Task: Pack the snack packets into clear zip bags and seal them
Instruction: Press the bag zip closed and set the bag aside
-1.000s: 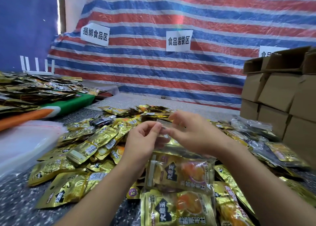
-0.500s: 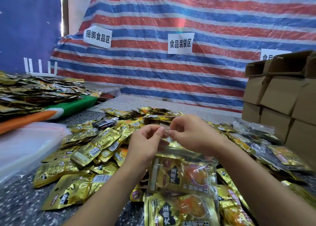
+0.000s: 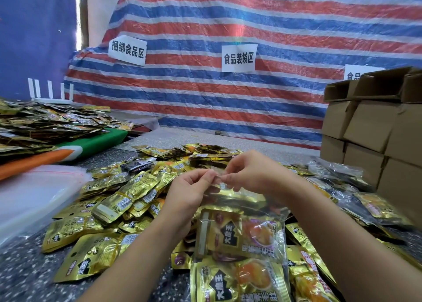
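Both hands are closing in along the zip bag's (image 3: 239, 228) top edge: left hand (image 3: 189, 192) and right hand (image 3: 251, 173) now pinching it nearly fingertip to fingertip, likely finishing the seal.

Single head-worn wide-angle view, no second camera. Looks forward and slightly down from the person's eye level. Both forearms enter from the bottom edge, left hand (image 3: 194, 188) and right hand (image 3: 253, 172) close, near frame centre. Speckled tabletop (image 3: 20, 276) fills the lower half, striped tarp (image 3: 228, 23) stands upright across the upper half, cardboard boxes (image 3: 370, 128) at the right edge, edges bent by the lens
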`<move>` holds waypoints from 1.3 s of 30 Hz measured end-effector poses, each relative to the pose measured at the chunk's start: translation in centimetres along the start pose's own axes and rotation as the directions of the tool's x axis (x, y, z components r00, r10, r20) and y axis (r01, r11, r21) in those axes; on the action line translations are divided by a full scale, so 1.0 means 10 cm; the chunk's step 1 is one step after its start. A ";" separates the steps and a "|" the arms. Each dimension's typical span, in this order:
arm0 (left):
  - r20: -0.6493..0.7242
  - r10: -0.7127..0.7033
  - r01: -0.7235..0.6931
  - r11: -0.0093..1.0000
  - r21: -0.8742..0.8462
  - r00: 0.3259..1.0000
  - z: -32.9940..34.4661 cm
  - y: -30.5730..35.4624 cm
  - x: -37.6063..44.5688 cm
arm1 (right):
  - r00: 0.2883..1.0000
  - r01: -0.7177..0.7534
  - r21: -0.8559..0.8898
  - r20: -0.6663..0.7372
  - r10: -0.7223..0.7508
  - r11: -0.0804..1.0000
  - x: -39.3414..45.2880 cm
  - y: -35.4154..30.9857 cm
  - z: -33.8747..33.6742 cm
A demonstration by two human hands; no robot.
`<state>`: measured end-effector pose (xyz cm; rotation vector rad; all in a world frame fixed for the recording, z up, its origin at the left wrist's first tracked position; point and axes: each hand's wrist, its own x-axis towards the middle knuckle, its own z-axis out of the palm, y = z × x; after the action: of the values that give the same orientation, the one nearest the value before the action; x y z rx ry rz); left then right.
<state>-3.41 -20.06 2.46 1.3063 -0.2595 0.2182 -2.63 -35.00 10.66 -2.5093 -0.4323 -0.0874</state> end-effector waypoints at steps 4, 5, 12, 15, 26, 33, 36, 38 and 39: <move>0.006 -0.018 0.018 1.000 -0.005 1.000 -0.01 0.00 0.01 | 0.999 -0.033 -0.004 0.024 0.033 0.999 0.02 -0.01 -0.02; 0.007 -0.027 0.027 1.000 -0.008 1.000 -0.01 0.01 0.02 | 0.999 -0.040 -0.007 0.032 0.040 0.999 0.02 -0.02 -0.03; 0.010 -0.034 0.034 0.999 0.014 0.999 -0.01 0.01 0.02 | 0.998 -0.040 -0.034 0.046 0.041 0.999 0.01 -0.05 -0.03; -0.015 0.006 -0.005 0.998 0.068 1.000 -0.01 0.00 0.02 | 1.000 -0.021 -0.061 0.022 0.022 0.998 -0.01 -0.06 0.00; -0.041 0.079 -0.072 0.984 0.161 0.996 0.01 -0.03 0.01 | 0.997 0.044 -0.157 -0.063 -0.054 0.987 -0.03 -0.03 0.06; -0.070 0.112 -0.096 0.975 0.202 0.991 0.02 -0.05 0.00 | 0.991 0.064 -0.191 -0.104 -0.085 0.979 -0.06 -0.02 0.11; -0.070 0.094 -0.080 0.981 0.175 0.993 0.05 -0.03 -0.02 | 0.989 0.068 -0.196 -0.115 -0.092 0.978 -0.07 -0.02 0.11; -0.060 0.080 -0.069 0.984 0.165 0.995 0.07 -0.01 -0.03 | 0.988 0.070 -0.206 -0.118 -0.096 0.976 -0.08 -0.01 0.10; -0.062 0.083 -0.072 0.983 0.169 0.995 0.07 -0.01 -0.03 | 0.988 0.072 -0.212 -0.119 -0.099 0.975 -0.08 -0.01 0.09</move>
<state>-3.73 -20.81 2.46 1.4522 -0.2377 0.3569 -3.42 -34.60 9.83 -2.6688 -0.5006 -0.3426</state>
